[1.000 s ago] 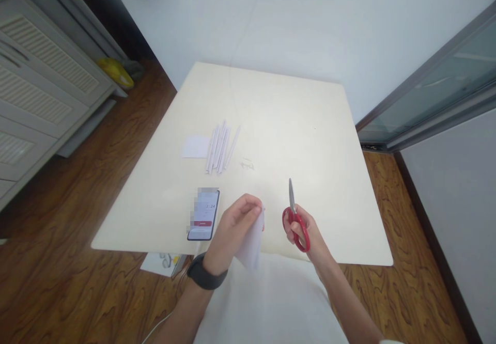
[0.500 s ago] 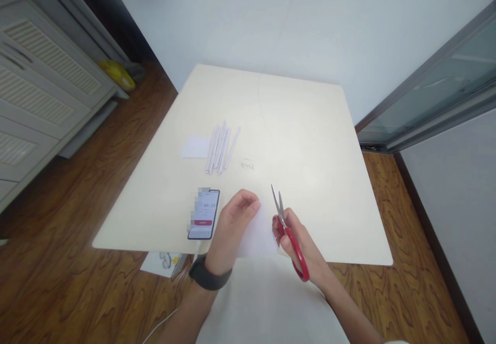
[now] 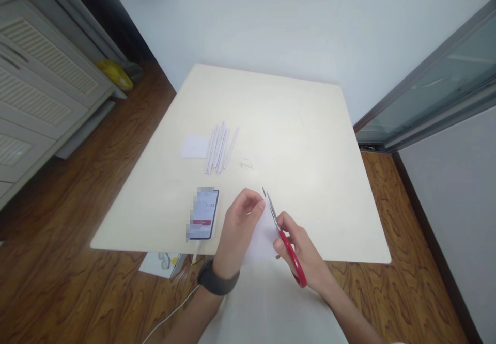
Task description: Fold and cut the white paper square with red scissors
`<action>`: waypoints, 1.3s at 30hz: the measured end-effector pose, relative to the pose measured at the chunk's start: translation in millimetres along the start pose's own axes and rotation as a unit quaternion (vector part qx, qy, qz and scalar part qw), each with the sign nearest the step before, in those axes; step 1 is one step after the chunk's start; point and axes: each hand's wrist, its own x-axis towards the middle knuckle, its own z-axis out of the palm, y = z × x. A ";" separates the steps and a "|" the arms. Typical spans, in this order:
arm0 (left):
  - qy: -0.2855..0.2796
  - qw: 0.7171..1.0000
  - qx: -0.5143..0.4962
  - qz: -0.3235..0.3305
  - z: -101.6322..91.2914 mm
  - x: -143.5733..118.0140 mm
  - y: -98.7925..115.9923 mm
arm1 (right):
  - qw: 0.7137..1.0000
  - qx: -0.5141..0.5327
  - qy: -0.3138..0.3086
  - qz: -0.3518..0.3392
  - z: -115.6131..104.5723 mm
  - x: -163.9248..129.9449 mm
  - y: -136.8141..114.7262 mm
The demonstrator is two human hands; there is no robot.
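Observation:
My left hand (image 3: 244,220) pinches the upper edge of a white sheet of paper (image 3: 261,243) between thumb and fingers near the table's front edge. A dark band is on that wrist. My right hand (image 3: 296,248) is wrapped round the red handles of a pair of scissors (image 3: 289,248). The slim metal blades point up and to the left, close beside my left fingertips and over the paper's edge. Whether the blades touch the paper I cannot tell. The paper's lower part hangs at the table's front edge.
On the cream table (image 3: 271,106) lie several thin white paper strips (image 3: 219,147) beside a small white sheet (image 3: 195,146). A phone (image 3: 204,215) with a white cable lies left of my left hand. A printed box (image 3: 160,264) sits below the table's front edge.
The scissors have moved left to the paper's edge, and their blades are closer together. My left hand has shifted slightly right with the paper.

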 end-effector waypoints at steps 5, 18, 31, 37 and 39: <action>-0.010 1.000 0.008 0.003 2.1 -1.0 1.7 | 1.000 0.017 -0.004 0.008 2.6 -0.4 1.9; -0.020 0.999 0.025 0.007 5.6 -2.5 0.0 | 0.999 0.043 0.000 0.030 3.4 -0.7 5.6; -0.018 1.000 0.018 0.011 8.0 -3.9 0.0 | 0.999 0.040 0.002 0.024 5.5 -1.4 3.3; -0.014 1.000 0.014 0.009 8.5 -4.2 -2.4 | 0.999 0.030 -0.007 0.026 5.0 -2.6 -2.7; -0.013 1.000 0.012 0.007 8.8 -4.4 -3.2 | 0.999 0.028 -0.010 0.025 5.5 -2.9 -3.3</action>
